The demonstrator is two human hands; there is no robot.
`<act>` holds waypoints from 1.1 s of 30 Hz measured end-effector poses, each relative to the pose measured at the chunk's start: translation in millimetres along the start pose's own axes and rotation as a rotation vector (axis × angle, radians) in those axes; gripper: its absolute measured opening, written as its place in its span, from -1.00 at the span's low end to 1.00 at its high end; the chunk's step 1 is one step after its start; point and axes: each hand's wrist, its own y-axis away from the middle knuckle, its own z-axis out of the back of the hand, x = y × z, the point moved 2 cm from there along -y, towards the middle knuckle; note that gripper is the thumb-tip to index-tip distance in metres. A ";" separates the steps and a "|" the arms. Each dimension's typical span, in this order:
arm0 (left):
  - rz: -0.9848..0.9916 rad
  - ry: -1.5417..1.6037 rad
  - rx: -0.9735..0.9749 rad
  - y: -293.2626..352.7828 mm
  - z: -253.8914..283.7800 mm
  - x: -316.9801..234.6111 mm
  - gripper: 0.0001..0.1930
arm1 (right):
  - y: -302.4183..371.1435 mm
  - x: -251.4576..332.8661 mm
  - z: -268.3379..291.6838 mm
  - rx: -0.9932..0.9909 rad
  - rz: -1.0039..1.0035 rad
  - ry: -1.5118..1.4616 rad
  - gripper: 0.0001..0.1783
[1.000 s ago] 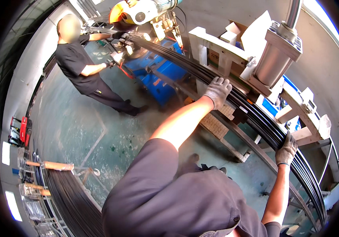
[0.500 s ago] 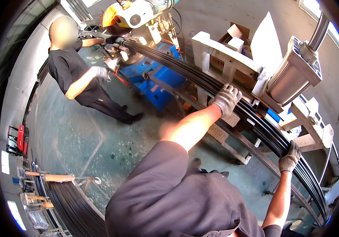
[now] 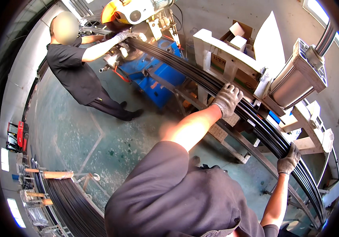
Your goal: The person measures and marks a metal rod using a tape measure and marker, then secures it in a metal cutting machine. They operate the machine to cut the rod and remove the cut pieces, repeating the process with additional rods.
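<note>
A long bundle of dark metal rods (image 3: 261,125) runs from the machine at the far left, across a frame, to the near right. My left hand (image 3: 228,100), in a grey knit glove, is curled over the bundle near its middle. Farther down the same rods, my gloved right hand (image 3: 289,159) grips them by their outer side. Its fingertips are partly hidden behind the rods. Over at the machine, a co-worker's gloved hand (image 3: 122,36) rests on the far part of the bundle.
A cutting machine with an orange guard (image 3: 109,14) stands on a blue base (image 3: 155,85). Beyond the rods are a metal cylinder (image 3: 290,87) and a white frame (image 3: 226,59). A rack of dark rods (image 3: 72,203) lies at lower left. The co-worker (image 3: 72,71) stands at far left.
The co-worker's nearer hand has risen from beside the body onto the rods at the machine. My two hands keep their places on the bundle; the view has shifted slightly.
</note>
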 end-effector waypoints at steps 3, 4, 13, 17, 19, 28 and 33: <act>-0.005 -0.006 0.015 -1.2 3.3 -1.7 -0.33 | 1.3 -1.8 0.9 -0.008 0.008 0.002 -0.20; -0.006 -0.010 0.019 -1.1 4.6 -1.6 -0.34 | 0.8 -1.4 0.6 -0.012 0.014 0.000 -0.19; -0.007 -0.035 0.026 -1.6 4.3 -1.7 -0.37 | 1.4 -1.5 -0.5 -0.011 0.003 0.008 -0.22; 0.000 -0.044 0.043 -1.7 3.5 -1.7 -0.35 | 0.0 0.6 1.2 -0.008 0.004 0.009 -0.23; 0.001 -0.042 0.053 -2.0 3.5 -1.8 -0.33 | 0.3 0.7 1.2 -0.005 0.001 0.008 -0.23; -0.005 -0.038 0.069 -2.4 5.2 -1.8 -0.32 | 0.0 1.4 2.2 -0.020 0.005 -0.006 -0.22; -0.007 -0.047 0.078 -3.0 8.3 -2.1 -0.32 | 1.1 -0.2 0.7 -0.017 -0.001 0.001 -0.21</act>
